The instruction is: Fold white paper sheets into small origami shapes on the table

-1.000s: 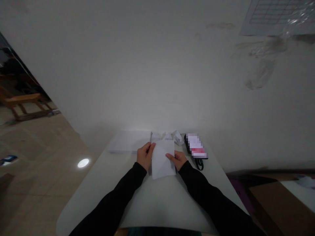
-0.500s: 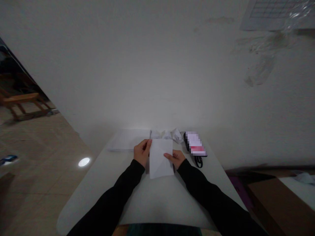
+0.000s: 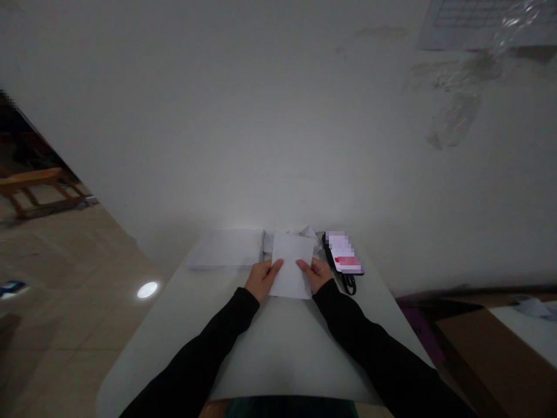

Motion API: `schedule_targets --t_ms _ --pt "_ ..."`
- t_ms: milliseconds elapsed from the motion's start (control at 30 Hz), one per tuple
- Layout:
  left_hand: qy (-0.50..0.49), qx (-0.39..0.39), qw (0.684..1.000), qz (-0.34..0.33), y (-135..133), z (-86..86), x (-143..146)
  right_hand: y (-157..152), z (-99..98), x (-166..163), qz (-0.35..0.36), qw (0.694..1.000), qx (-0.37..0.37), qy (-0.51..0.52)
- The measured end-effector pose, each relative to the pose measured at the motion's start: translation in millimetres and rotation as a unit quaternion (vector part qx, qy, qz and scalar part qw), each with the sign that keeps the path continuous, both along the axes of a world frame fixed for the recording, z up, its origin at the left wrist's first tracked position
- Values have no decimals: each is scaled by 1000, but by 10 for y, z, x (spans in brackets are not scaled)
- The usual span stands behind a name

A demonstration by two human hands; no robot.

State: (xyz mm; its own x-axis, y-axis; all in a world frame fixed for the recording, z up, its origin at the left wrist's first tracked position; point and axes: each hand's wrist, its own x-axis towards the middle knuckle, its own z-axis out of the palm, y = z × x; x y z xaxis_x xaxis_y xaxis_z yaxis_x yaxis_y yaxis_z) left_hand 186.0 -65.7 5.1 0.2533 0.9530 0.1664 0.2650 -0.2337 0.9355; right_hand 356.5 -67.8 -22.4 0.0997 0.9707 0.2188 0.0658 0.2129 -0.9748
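Observation:
A white sheet of paper point(image 3: 290, 273), apparently folded, is held up over the table by both hands. My left hand point(image 3: 262, 278) grips its left edge, thumb on the front face and fingers behind. At the right edge my right hand point(image 3: 318, 274) pinches it the same way. Behind the sheet, partly hidden by it, lie folded white paper pieces point(image 3: 311, 235). To the left rests a stack of white paper point(image 3: 228, 248).
A phone point(image 3: 343, 252) with a lit screen and a black strap point(image 3: 349, 284) lies right of my hands on the white table point(image 3: 278, 354). The wall point(image 3: 278, 116) rises directly behind. A brown cardboard box point(image 3: 491, 342) stands at the lower right.
The paper has moved up and slightly right. My left hand has gone from its upper left corner down to the middle of the left edge, and the right thumb now lies higher.

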Motion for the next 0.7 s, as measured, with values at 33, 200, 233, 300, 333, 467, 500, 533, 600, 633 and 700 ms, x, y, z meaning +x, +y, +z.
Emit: schedule_targets --t_ms 33,200,233,300,333,467,500,533,600,633,700 --pt "-8 -24 1000 3 -2 -11 7 4 -7 2 0 1000 -2 2" --pt "-33 -83 996 13 -7 8 12 21 -29 1 8 1000 13 24" --pt "-35 -79 996 13 -6 15 12 29 -35 7 6 999 15 29" --pt "-42 -62 997 11 4 14 15 49 -50 29 -9 999 11 39" --pt "-45 -51 998 8 15 5 17 61 -57 45 -23 999 5 47" --pt "-54 -13 998 0 84 -52 -7 96 -57 108 -32 995 -39 81" --pt "-51 -8 999 10 101 -58 -24 98 -46 116 -25 995 -43 83" --pt "-46 -5 999 24 113 -56 -44 96 -29 120 -19 996 -41 79" --pt "-38 -10 998 48 119 -24 -88 83 18 119 -18 998 -12 56" --pt "-38 -15 998 49 114 4 -105 72 48 116 -24 999 12 38" --pt "-62 -19 997 34 91 69 -123 43 114 114 -41 997 57 -9"
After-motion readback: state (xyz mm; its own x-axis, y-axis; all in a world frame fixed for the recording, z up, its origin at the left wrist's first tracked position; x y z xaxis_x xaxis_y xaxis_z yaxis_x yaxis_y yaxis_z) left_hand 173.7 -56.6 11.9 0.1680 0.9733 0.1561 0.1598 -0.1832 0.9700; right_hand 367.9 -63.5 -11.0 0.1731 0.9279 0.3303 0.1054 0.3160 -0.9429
